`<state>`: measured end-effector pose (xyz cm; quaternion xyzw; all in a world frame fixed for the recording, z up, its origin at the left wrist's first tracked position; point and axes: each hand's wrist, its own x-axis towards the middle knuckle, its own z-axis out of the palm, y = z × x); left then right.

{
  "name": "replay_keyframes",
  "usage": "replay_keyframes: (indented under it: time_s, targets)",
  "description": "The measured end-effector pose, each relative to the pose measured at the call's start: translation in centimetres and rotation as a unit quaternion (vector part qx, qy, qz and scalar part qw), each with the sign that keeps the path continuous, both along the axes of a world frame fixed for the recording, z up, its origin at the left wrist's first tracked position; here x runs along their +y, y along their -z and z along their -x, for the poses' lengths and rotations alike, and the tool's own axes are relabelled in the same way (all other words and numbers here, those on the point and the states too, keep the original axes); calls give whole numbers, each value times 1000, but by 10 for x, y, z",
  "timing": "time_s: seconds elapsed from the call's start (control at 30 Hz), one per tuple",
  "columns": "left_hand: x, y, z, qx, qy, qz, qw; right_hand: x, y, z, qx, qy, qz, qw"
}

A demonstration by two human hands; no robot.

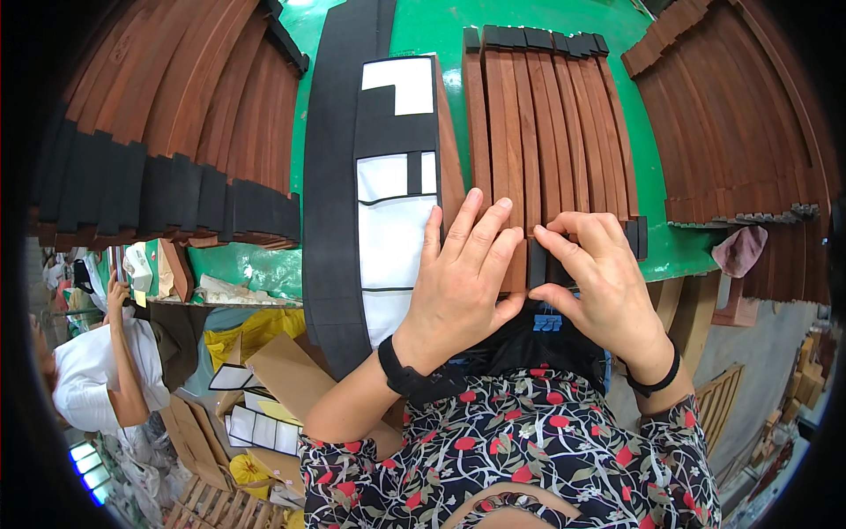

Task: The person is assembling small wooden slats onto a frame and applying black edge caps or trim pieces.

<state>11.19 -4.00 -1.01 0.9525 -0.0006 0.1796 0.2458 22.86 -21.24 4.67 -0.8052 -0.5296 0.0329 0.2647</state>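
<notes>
Head: left hand (pixel 465 275) spread on slats (pixel 509 132), right hand (pixel 604 275) pinching black end strip (pixel 537 263); green tabletop (pixel 654 176) gap rightward.

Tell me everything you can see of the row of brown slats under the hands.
The row of brown slats looks like reddish-brown wood, packed side by side on the green tabletop, running lengthwise away from the person. Black end pieces cap the far ends in a slightly uneven line; black also shows at the near end. The left hand lies over the near left part; the right hand touches the near end. The hands partly hide that end.
</notes>
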Motion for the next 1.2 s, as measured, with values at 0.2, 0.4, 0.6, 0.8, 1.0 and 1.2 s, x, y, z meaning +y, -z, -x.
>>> replay_keyframes:
  time_s: [0.2,0.4,0.6,0.8,1.0,1.2]
  targets:
    - [0,-1,1,-4,-3,2,1000,2,-1,3,-11,3,10,1000]
    - [-1,0,-1,-10,-1,5,1000,1,5,6,35,40,-49,997]
    - [-4,0,-2,-9,-9,-1,1000,-1,6,-1,37,14,-41,998]
    - [-4,0,-3,-11,-15,-7,1000,0,4,-1,24,8,-36,999]
    - [-4,1,-3,-19,-15,-7,1000,1,5,-1,10,8,-46,999]
    - [-4,2,-3,-25,-15,-5,1000,1,9,-2,-5,8,-53,999]
